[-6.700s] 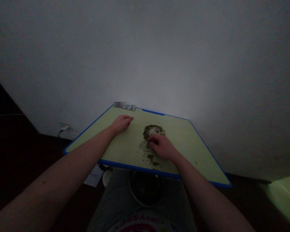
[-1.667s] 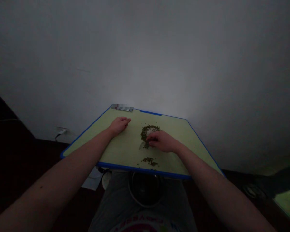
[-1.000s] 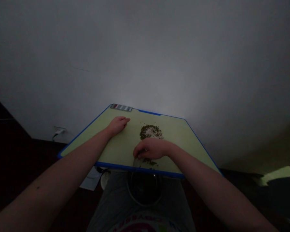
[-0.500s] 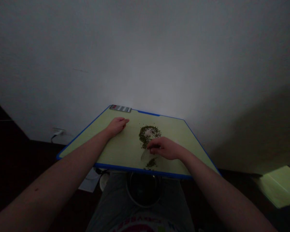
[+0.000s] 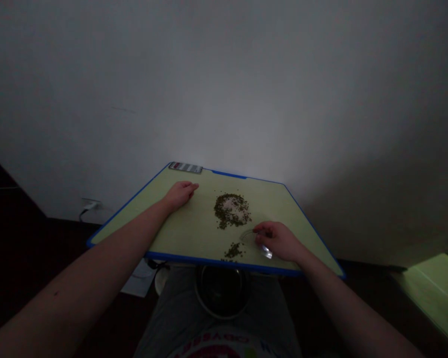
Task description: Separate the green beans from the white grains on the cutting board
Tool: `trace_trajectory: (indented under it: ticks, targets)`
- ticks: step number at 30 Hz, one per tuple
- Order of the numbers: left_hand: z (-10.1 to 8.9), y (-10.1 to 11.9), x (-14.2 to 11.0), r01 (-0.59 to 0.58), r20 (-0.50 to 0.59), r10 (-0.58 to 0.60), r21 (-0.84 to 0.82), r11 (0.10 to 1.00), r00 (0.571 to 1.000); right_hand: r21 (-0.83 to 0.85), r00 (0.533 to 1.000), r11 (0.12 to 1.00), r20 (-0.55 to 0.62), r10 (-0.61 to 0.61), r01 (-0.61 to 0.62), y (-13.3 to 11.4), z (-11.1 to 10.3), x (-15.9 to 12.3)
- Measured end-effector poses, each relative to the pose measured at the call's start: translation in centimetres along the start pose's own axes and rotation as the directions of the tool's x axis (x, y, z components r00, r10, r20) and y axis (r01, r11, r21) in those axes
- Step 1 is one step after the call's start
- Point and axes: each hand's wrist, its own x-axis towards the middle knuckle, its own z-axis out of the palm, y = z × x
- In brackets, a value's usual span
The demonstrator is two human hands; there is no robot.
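Observation:
My right hand (image 5: 278,239) is closed on a clear plastic piece (image 5: 266,251) with a curved edge, just above the right front of the pale table (image 5: 186,233). Its exact kind I cannot make out. Left of that hand lies a small heap of green beans (image 5: 233,250) close to the front edge. Farther back is a larger pile (image 5: 231,209), green beans around whitish grains like rice. My left hand (image 5: 179,194) rests on the left of the table, fingers curled in and nothing visible in them. A dark metal bowl (image 5: 223,291) sits in my lap, below the table's front edge.
A phone (image 5: 185,167) with a lit screen lies at the back left corner. The table has a blue rim (image 5: 229,174) and stands against a grey wall (image 5: 224,99). A plug with a cable (image 5: 91,205) is in the wall at left.
My right hand, with the clear piece, has moved right and away from the piles. Earlier it swept between the large pile and the front heap. My left hand has stayed in place.

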Motion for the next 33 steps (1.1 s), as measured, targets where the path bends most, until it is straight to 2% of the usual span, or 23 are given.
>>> trace_trajectory:
  ticks: [7, 15, 20, 29, 33]
  targets:
    - [0.0, -0.2, 0.2, -0.015, -0.006, 0.015, 0.000, 1.000, 1.000, -0.021, 0.999, 0.999, 0.001, -0.043, 0.043, 0.4, 0.1, -1.5]
    - [0.0, 0.1, -0.1, 0.004, -0.009, -0.004, 0.005, 1.000, 1.000, -0.081, 0.999, 0.996, 0.039, -0.031, 0.034, -0.8, 0.3, -2.8]
    - [0.0, 0.2, -0.2, 0.011, -0.002, -0.011, -0.020, 1.000, 1.000, -0.021, 0.997, 0.999, 0.064, -0.044, 0.045, -0.9, 0.6, -3.1]
    - [-0.2, 0.3, -0.2, -0.004, 0.010, 0.004, 0.017, 1.000, 1.000, 0.019, 0.999, 0.999, 0.017, -0.038, 0.037, -0.3, 1.1, -2.9]
    - [-0.1, 0.1, -0.1, 0.002, 0.000, -0.002, -0.012, 1.000, 1.000, 0.064, 0.998, 0.997, 0.050, -0.042, 0.039, -0.8, 1.2, -3.3]
